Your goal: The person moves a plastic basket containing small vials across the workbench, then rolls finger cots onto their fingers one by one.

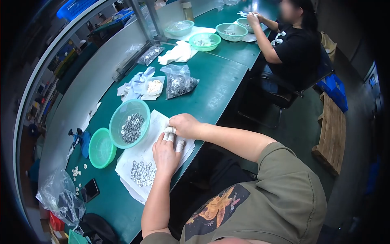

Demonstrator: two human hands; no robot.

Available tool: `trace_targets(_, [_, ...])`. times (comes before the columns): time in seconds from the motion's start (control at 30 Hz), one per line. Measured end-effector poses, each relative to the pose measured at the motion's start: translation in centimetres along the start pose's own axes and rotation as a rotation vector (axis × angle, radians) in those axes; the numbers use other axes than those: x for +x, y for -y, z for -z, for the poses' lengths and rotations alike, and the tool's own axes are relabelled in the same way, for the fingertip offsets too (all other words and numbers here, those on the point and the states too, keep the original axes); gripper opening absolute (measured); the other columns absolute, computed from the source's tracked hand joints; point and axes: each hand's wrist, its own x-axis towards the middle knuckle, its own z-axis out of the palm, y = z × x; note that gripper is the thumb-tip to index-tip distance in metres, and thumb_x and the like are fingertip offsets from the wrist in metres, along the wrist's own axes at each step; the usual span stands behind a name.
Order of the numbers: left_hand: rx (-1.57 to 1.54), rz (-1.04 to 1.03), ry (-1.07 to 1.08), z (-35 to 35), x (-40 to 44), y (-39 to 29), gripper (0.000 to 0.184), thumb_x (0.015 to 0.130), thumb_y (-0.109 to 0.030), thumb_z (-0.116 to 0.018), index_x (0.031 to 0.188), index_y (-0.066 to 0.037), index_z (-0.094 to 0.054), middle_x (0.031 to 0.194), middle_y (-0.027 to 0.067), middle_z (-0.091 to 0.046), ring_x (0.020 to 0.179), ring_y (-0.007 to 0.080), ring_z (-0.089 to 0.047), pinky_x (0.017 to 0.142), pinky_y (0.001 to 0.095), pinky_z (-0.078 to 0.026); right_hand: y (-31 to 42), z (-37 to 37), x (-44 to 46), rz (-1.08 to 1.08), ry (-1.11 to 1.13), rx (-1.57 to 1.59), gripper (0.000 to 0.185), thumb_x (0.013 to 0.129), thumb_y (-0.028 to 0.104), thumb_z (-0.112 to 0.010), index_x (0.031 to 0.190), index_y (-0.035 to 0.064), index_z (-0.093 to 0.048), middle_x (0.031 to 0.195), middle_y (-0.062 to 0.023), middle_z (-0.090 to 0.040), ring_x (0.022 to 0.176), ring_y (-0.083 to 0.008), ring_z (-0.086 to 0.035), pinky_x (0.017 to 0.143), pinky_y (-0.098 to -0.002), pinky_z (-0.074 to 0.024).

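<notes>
At frame centre, steady the left hand (164,157) over the white paper (156,118), fingertips close to the curled right hand (185,125); whether either grasps anything cannot be told.

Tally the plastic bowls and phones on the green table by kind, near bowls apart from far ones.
Near plastic bowls, beside the white paper: 2
Far plastic bowls: 4
Phone: 1
Total: 7
</notes>
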Motion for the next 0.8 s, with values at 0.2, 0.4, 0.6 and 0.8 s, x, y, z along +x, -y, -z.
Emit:
trace_targets(0.2, [-0.015,0.006,-0.013,-0.3,-0.1,0.2,0.043,0.081,-0.03,-0.061,0.106,0.004,-0.061,0.101,0.0189,-0.063,0.115,0.0319,-0.049,0.094,0.0421,-0.034,-0.5,-0.4,-0.2,0.014,-0.001,0.048,0.012,0.077,0.017,-0.062,0.082,0.0067,-0.065,0.081,-0.0109,-0.064,0.079,-0.0305,-0.061,0.068,-0.0405,-0.048])
trace_targets(0.4, [-0.01,-0.019,-0.052,-0.7,-0.1,0.4,0.047,0.079,-0.033,-0.063,0.108,0.004,-0.061,0.096,0.0174,-0.065,0.113,0.0315,-0.052,0.092,0.0409,-0.035,-1.2,-1.3,-0.4,0.12,-0.152,0.045,0.01,0.075,0.014,-0.065,0.072,0.0052,-0.06,0.072,-0.0109,-0.06,0.071,-0.0302,-0.06,0.063,-0.0395,-0.0478])
trace_targets(0.6, [0.06,-0.044,-0.042,-0.3,-0.1,0.2,0.05,0.078,-0.035,-0.063,0.11,0.003,-0.061,0.1,0.016,-0.065,0.113,0.0298,-0.051,0.092,0.04,-0.035,-0.8,-1.0,-0.4,0.187,-0.23,0.033,0.007,0.071,0.008,-0.065,0.07,0.0046,-0.059,0.068,-0.0122,-0.058,0.065,-0.0318,-0.058,0.058,-0.0408,-0.0465])
trace_targets(0.8, [0.069,0.001,0.026,0.0,0.1,0.5,0.047,0.08,-0.036,-0.06,0.111,0.0,-0.061,0.098,0.0135,-0.066,0.112,0.0259,-0.051,0.093,0.0417,-0.034,-0.4,-0.3,-0.3,0.084,-0.148,0.167,0.006,0.073,0.008,-0.067,0.078,0.0047,-0.065,0.072,-0.0118,-0.063,0.066,-0.03,-0.06,0.057,-0.0373,-0.0481])
